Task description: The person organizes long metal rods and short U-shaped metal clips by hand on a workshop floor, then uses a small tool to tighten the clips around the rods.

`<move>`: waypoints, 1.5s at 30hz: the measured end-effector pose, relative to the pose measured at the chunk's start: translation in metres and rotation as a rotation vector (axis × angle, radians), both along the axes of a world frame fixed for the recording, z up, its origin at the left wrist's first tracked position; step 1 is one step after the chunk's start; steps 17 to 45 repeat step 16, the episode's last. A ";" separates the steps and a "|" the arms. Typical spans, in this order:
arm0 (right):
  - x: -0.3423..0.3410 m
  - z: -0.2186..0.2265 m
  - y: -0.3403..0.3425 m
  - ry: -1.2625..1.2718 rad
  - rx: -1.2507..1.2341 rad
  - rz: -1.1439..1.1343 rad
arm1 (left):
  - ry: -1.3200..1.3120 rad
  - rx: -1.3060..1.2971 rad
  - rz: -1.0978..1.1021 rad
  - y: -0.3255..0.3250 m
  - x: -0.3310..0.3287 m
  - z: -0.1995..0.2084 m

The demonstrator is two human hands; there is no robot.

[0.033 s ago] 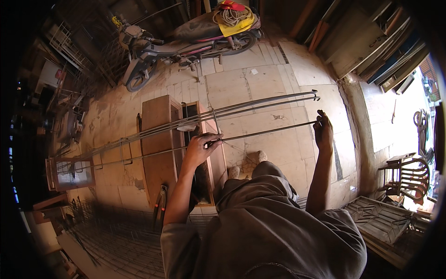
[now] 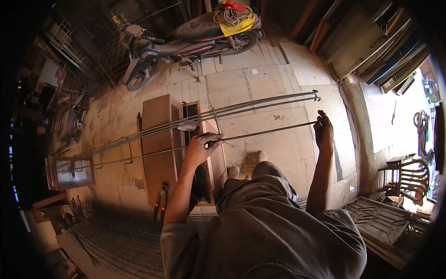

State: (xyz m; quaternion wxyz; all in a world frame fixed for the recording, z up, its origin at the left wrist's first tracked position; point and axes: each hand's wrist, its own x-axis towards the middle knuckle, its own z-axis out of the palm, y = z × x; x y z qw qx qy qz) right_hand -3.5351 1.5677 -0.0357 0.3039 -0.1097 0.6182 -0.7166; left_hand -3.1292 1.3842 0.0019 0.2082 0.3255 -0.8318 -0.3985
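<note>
A long thin steel rod (image 2: 269, 131) runs from left to right in front of me. At its right end the fingers of my right hand (image 2: 324, 132) are closed around it. My left hand (image 2: 203, 148) pinches the same rod farther left, beside the lower corner of a wire stirrup (image 2: 216, 122). Beyond it lie several steel bars (image 2: 265, 101) with hooked right ends, resting across a brown wooden box (image 2: 157, 139). More wire stirrups (image 2: 122, 151) hang along the bars to the left. Pincers (image 2: 160, 204) with orange-marked handles lie on the box's near end.
A motorbike (image 2: 195, 42) with a coiled rope (image 2: 232, 16) on its seat stands at the far side. Boards (image 2: 371, 46) lean at the far right. A wooden chair (image 2: 406, 179) and a lattice panel (image 2: 381, 221) are at the right. Steel mesh (image 2: 111, 237) lies near left.
</note>
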 end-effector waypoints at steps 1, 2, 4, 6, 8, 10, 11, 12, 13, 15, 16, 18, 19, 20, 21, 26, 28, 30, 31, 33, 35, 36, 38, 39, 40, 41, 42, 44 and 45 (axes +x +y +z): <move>0.002 -0.004 0.000 0.115 0.031 0.006 | 0.012 -0.012 0.001 0.000 0.001 -0.002; 0.000 -0.008 0.000 0.149 0.046 0.021 | 0.006 -0.007 -0.004 -0.001 0.002 -0.002; -0.011 -0.018 0.004 0.139 0.062 0.057 | -0.005 0.007 -0.017 -0.001 0.002 -0.001; -0.016 -0.021 0.006 0.160 0.061 0.089 | -0.046 0.034 -0.019 -0.001 -0.001 0.004; -0.020 -0.036 0.007 0.138 0.081 0.090 | -0.043 0.038 -0.027 -0.003 0.000 0.004; -0.020 -0.034 0.004 -0.178 -0.114 -0.049 | 0.024 0.026 -0.049 -0.005 0.003 -0.003; -0.034 -0.057 0.012 -0.031 -0.125 0.060 | 0.004 0.070 -0.034 -0.006 0.004 -0.004; -0.048 -0.080 0.022 0.120 -0.146 0.147 | 0.018 0.061 -0.043 -0.005 0.003 -0.004; -0.049 -0.085 0.022 0.214 -0.044 0.143 | 0.025 0.050 -0.043 -0.006 0.003 -0.004; -0.050 -0.092 0.026 0.396 0.173 0.128 | -0.001 0.047 -0.056 -0.006 0.003 -0.003; -0.046 -0.096 0.030 0.392 0.179 0.123 | -0.028 0.053 -0.057 -0.006 0.002 -0.001; -0.046 -0.096 0.030 0.392 0.179 0.123 | -0.028 0.053 -0.057 -0.006 0.002 -0.001; -0.046 -0.096 0.030 0.392 0.179 0.123 | -0.028 0.053 -0.057 -0.006 0.002 -0.001; -0.046 -0.096 0.030 0.392 0.179 0.123 | -0.028 0.053 -0.057 -0.006 0.002 -0.001; -0.046 -0.096 0.030 0.392 0.179 0.123 | -0.028 0.053 -0.057 -0.006 0.002 -0.001; -0.046 -0.096 0.030 0.392 0.179 0.123 | -0.028 0.053 -0.057 -0.006 0.002 -0.001; -0.046 -0.096 0.030 0.392 0.179 0.123 | -0.028 0.053 -0.057 -0.006 0.002 -0.001; -0.046 -0.096 0.030 0.392 0.179 0.123 | -0.028 0.053 -0.057 -0.006 0.002 -0.001; -0.046 -0.096 0.030 0.392 0.179 0.123 | -0.028 0.053 -0.057 -0.006 0.002 -0.001; -0.046 -0.096 0.030 0.392 0.179 0.123 | -0.028 0.053 -0.057 -0.006 0.002 -0.001; -0.046 -0.096 0.030 0.392 0.179 0.123 | -0.028 0.053 -0.057 -0.006 0.002 -0.001; -0.046 -0.096 0.030 0.392 0.179 0.123 | -0.028 0.053 -0.057 -0.006 0.002 -0.001; -0.046 -0.096 0.030 0.392 0.179 0.123 | -0.028 0.053 -0.057 -0.006 0.002 -0.001; -0.046 -0.096 0.030 0.392 0.179 0.123 | -0.028 0.053 -0.057 -0.006 0.002 -0.001; -0.046 -0.096 0.030 0.392 0.179 0.123 | -0.028 0.053 -0.057 -0.006 0.002 -0.001; -0.046 -0.096 0.030 0.392 0.179 0.123 | -0.028 0.053 -0.057 -0.006 0.002 -0.001; -0.046 -0.096 0.030 0.392 0.179 0.123 | -0.028 0.053 -0.057 -0.006 0.002 -0.001; -0.046 -0.096 0.030 0.392 0.179 0.123 | -0.028 0.053 -0.057 -0.006 0.002 -0.001; -0.046 -0.096 0.030 0.392 0.179 0.123 | -0.028 0.053 -0.057 -0.006 0.002 -0.001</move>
